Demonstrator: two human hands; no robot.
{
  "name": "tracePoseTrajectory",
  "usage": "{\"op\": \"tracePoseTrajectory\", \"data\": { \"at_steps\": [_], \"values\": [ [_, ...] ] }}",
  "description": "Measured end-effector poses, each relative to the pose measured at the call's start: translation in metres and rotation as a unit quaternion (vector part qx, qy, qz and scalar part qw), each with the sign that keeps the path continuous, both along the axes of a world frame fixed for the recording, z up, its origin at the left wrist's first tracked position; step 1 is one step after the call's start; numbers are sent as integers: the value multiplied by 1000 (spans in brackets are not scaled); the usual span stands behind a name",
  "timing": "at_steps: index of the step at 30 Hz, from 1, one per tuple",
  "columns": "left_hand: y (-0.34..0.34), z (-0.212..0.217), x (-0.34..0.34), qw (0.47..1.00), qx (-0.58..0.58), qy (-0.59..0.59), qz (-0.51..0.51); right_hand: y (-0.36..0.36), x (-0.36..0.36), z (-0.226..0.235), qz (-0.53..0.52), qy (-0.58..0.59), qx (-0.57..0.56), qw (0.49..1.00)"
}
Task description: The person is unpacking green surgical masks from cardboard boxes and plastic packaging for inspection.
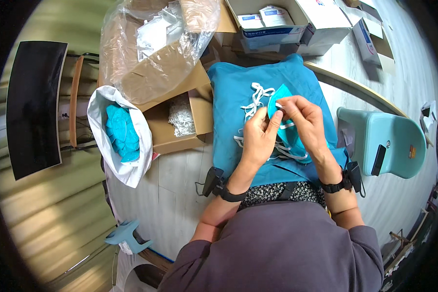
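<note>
A teal cup-shaped face mask (278, 93) is up between my two hands, above a blue cloth (228, 141) spread in front of me. Thumb and fingers of my left hand (259, 138) are closed on the mask's near side. My right hand (307, 121) pinches a white strap at the mask's edge; the fingertips partly cover the strap. Beneath my hands lie more teal masks (297, 142) with white straps, partly hidden. A loose bunch of white elastic straps (254, 100) rests on the cloth just left of the held mask.
On the left stands a white sack (140, 168) of teal masks, beside a cardboard box (199, 109) holding white straps. Behind them is a plastic-lined carton (155, 80) with white packets. An open carton (272, 36) of small boxes stands ahead. A light teal chair (404, 146) bears a black phone (378, 160).
</note>
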State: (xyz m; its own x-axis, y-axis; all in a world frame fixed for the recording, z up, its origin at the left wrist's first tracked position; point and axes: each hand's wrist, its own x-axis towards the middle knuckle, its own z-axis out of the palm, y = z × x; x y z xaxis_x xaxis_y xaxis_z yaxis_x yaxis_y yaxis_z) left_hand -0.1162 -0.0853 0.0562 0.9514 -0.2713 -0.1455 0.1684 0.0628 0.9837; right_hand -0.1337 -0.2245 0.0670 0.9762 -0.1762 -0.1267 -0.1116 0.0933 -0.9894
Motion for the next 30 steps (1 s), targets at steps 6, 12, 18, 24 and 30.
{"op": "tracePoseTrajectory", "data": {
  "at_steps": [6, 12, 18, 24, 30],
  "values": [
    [9, 4, -3, 963, 210, -164, 34, -10, 6, -19, -72, -42, -186, 979],
    [30, 5, -11, 968, 194, -132, 93, -75, 8, -38, -137, -62, -211, 966],
    [17, -3, -2, 976, 84, -114, 164, 17, -12, 17, 104, -11, -187, 977],
    [55, 22, -14, 962, 139, -149, 184, -8, 2, -28, -13, -125, -310, 942],
    [91, 54, 4, 958, 91, -93, 256, -25, 16, -24, -37, -63, -225, 972]
  ]
}}
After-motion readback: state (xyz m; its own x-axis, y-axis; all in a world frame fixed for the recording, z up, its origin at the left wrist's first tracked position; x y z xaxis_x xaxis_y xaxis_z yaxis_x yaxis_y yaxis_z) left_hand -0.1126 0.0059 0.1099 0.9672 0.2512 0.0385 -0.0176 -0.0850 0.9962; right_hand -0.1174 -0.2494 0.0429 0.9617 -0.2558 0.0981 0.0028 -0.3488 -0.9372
